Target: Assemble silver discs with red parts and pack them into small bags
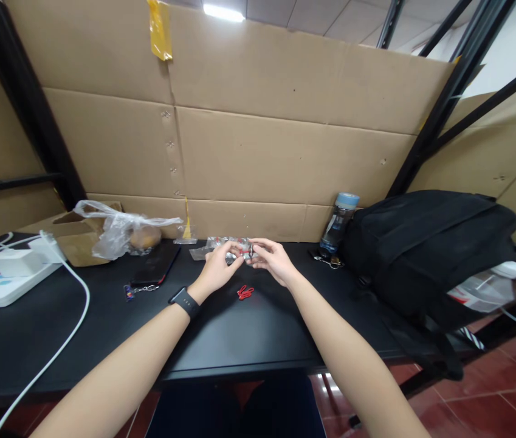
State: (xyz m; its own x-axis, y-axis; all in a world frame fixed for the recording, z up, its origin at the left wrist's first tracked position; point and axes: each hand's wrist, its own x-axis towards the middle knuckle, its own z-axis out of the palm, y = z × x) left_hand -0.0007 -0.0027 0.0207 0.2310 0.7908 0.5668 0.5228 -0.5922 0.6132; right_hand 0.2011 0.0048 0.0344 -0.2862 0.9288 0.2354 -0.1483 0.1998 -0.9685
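Both hands meet over the black table (258,340). My left hand (221,267), with a black watch (185,301) on its wrist, has its fingers and thumb closed at a small object (245,250) with red and dark parts. My right hand (276,261) pinches the same object from the other side. Its kind is too small to make out, and fingertips cover much of it. Just behind the fingers lie clear plastic bags (214,242) with red bits in them. Below the hands, a red looped cord (245,292) rests on the table.
On the left are a white power strip (16,286) with a cable, a cardboard box (79,243), a knotted plastic bag (123,231) and a dark flat case (154,264) with a keychain (141,291). A bottle (336,228) and black backpack (431,249) stand right. Cardboard (285,152) walls the back.
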